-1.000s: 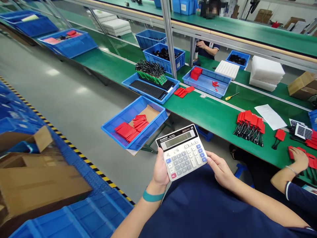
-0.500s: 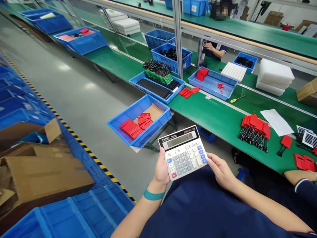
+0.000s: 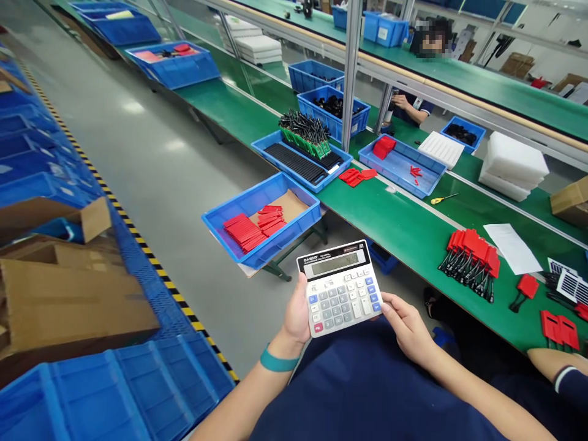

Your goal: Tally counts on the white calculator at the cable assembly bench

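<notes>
A white and black calculator (image 3: 340, 294) is held in front of my body, its screen facing up toward me. My left hand (image 3: 296, 313) grips its left side, thumb along the edge, with a teal band round the wrist. At the lower right corner, my right hand (image 3: 407, 324) pinches the calculator between thumb and fingers. The undersides of both hands' grips are hidden by the calculator. Beyond it, a blue tray (image 3: 215, 242) holds stacks of red flat pieces (image 3: 245, 233) on cardboard.
A long green workbench (image 3: 395, 226) runs past on the right, carrying red parts with black cables (image 3: 471, 260), a yellow screwdriver (image 3: 443, 199) and blue bins. Cardboard boxes (image 3: 78, 294) and blue crates (image 3: 105, 386) stand at left. A co-worker's arm (image 3: 551, 364) shows at right.
The view has shifted slightly, so the bench and trays appear a little displaced. Both hands keep hold of the calculator, which looks slightly less tilted.
</notes>
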